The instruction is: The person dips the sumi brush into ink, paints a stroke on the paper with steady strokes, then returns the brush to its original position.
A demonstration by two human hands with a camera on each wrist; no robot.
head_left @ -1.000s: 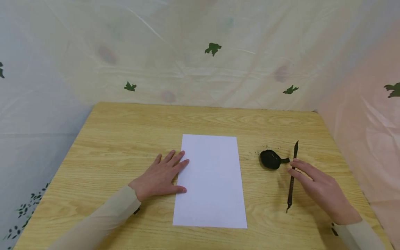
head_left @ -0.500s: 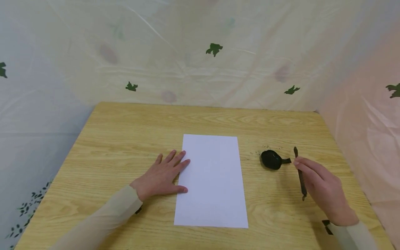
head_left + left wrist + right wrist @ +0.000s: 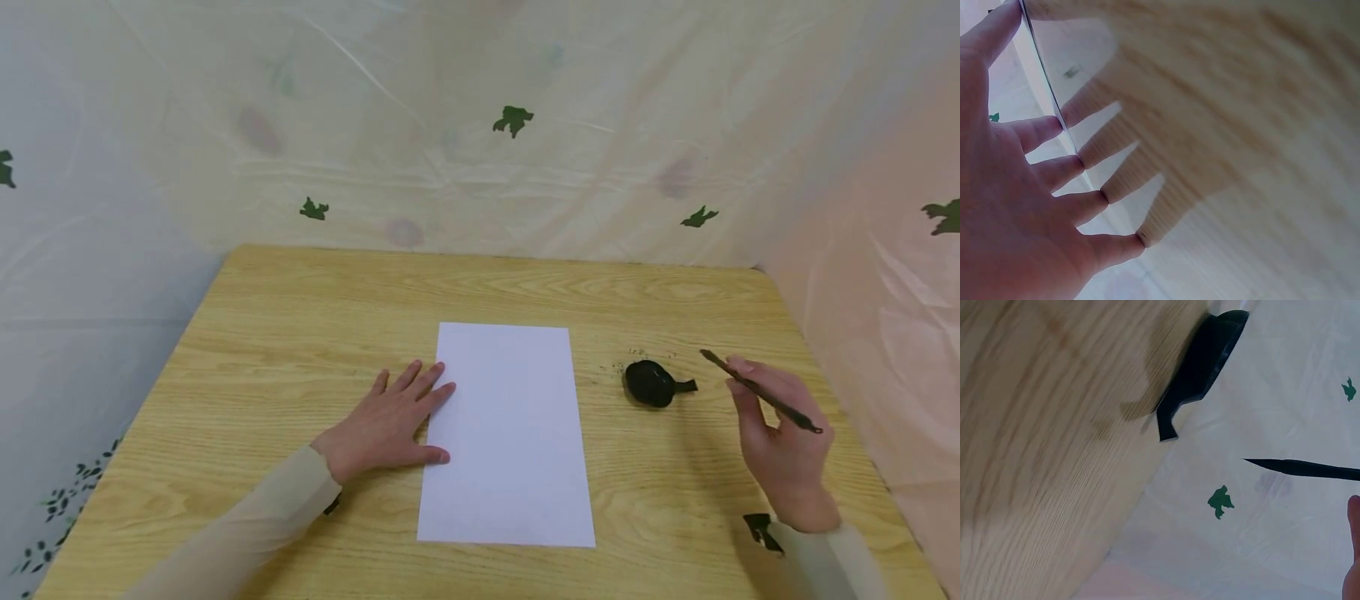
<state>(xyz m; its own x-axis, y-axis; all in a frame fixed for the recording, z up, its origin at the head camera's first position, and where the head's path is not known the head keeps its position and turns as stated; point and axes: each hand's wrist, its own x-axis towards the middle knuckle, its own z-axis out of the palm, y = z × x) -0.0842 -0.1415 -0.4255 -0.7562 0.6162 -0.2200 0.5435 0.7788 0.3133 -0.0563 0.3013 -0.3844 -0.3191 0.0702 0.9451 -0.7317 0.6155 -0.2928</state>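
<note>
My left hand (image 3: 382, 429) lies spread at the left edge of a white sheet of paper (image 3: 510, 433), its fingertips and thumb on the sheet. The left wrist view shows the same fingers (image 3: 1054, 172) straight and apart, tips against the surface. My right hand (image 3: 787, 458) pinches a dark ink brush (image 3: 761, 390) between thumb and fingers, right of the paper. The brush slants, pointed tip up and left, looped end down and right. A black ink dish (image 3: 649, 383) with a short handle stands left of the tip. In the right wrist view, the brush (image 3: 1304, 469) is apart from the dish (image 3: 1200, 362).
The wood-grain table (image 3: 300, 308) carries small dark specks (image 3: 618, 367) beside the dish. Pale curtains (image 3: 405, 125) with green bird shapes enclose the back and both sides.
My right hand has lifted the brush and turned it from near upright in view to a slant, its looped end swinging right. The left hand and paper stay put.
</note>
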